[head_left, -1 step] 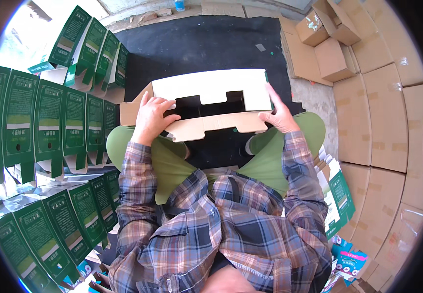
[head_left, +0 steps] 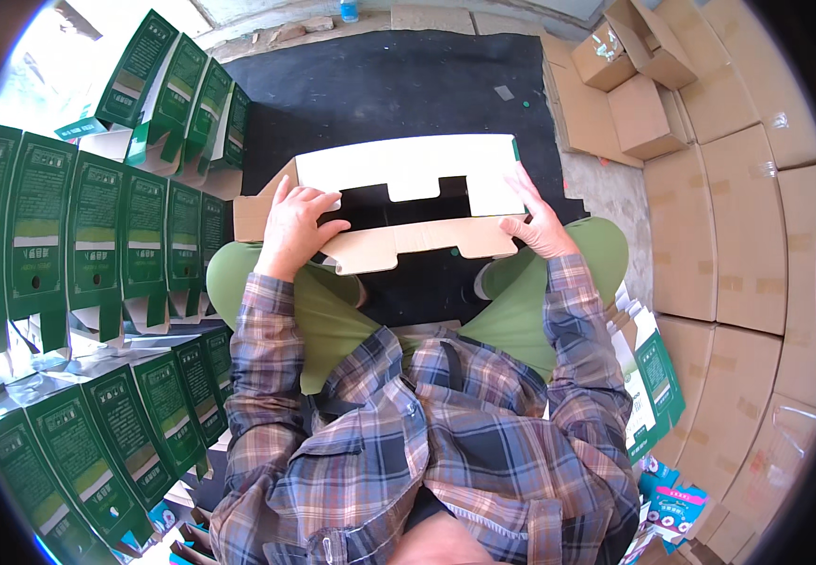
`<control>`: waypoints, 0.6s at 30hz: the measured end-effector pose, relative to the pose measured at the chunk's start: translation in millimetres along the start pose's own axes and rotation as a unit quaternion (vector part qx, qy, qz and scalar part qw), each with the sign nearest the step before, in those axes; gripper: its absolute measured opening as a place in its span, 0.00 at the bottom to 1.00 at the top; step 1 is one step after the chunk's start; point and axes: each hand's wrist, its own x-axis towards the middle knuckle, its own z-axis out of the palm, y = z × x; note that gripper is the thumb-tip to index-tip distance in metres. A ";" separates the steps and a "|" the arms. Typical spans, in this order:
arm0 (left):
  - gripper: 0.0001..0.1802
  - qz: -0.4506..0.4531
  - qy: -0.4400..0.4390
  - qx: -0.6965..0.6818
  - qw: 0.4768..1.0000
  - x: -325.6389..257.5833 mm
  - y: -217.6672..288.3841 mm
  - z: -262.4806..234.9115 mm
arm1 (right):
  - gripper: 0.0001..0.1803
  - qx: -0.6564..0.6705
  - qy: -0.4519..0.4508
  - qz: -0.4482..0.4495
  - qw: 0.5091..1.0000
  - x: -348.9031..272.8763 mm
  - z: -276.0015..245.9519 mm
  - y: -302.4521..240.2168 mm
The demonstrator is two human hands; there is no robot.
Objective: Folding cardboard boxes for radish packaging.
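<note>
Between my knees is a cardboard box [head_left: 370, 158], its notched opening turned toward me. A wide white flap forms its far side, and a brown notched flap [head_left: 417, 241] folds out on the near side. The dark inside shows through the gap. My left hand [head_left: 300, 226] grips the left end, fingers curled over the edge and thumb by the near flap. At the right end my right hand [head_left: 542, 218] holds the box, fingers along the white panel and thumb on the near flap's corner.
Rows of green printed cartons [head_left: 97, 231] stand at my left. Large brown boxes [head_left: 752, 226] are stacked at my right, with small open boxes [head_left: 648, 113] at the far right. A black mat [head_left: 380, 85] covers the floor. A green-and-white carton [head_left: 655, 386] stands by my right elbow.
The fingers of my right hand have shifted slightly inward, from the box's right edge onto the white panel. The box has moved very slightly; my left hand keeps its grip.
</note>
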 end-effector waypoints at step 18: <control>0.50 -0.020 0.066 -0.350 0.934 -24.2 1.7 6.1 | 0.40 0.024 0.024 0.022 0.999 6.1 3.3 3.4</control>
